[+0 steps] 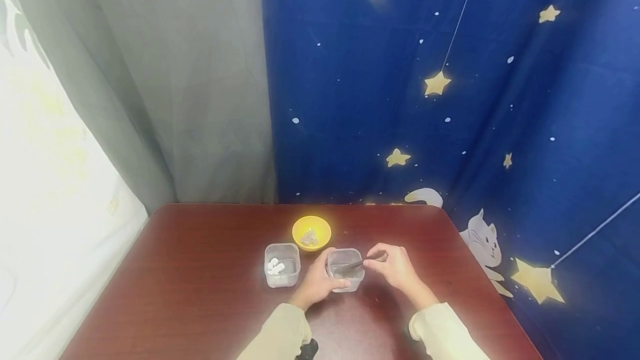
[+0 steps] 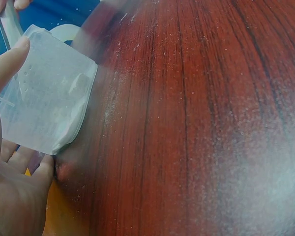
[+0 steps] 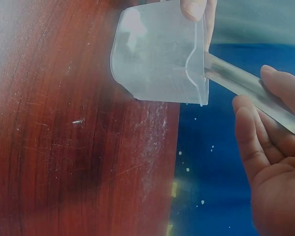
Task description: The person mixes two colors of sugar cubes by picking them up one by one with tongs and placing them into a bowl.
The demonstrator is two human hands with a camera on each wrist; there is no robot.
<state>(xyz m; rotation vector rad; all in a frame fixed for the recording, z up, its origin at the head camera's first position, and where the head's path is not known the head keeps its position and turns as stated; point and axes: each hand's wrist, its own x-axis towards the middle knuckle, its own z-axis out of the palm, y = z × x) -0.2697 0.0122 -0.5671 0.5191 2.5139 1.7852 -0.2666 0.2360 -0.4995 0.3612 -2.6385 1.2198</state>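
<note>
My left hand (image 1: 320, 279) grips a clear plastic container (image 1: 346, 286), thumb on its near wall and fingers round the far side. Something whitish shows blurred through its wall in the left wrist view. Between the fingers and thumb of my right hand (image 1: 392, 265) are slim metal tongs (image 3: 253, 91). They slant down over the rim, with their lower end inside the container. Left of this container stands a second clear container (image 1: 290, 281) with several white pieces (image 1: 275, 265) in it. Behind them sits a yellow bowl (image 1: 320, 225) holding small greyish pieces (image 1: 309, 236).
All the containers stand on a dark red wooden table (image 1: 210, 293). A grey curtain (image 1: 215, 99) and a blue star-patterned curtain (image 1: 350, 99) hang behind its far edge. A small white fleck (image 3: 77, 122) lies on the tabletop in the right wrist view.
</note>
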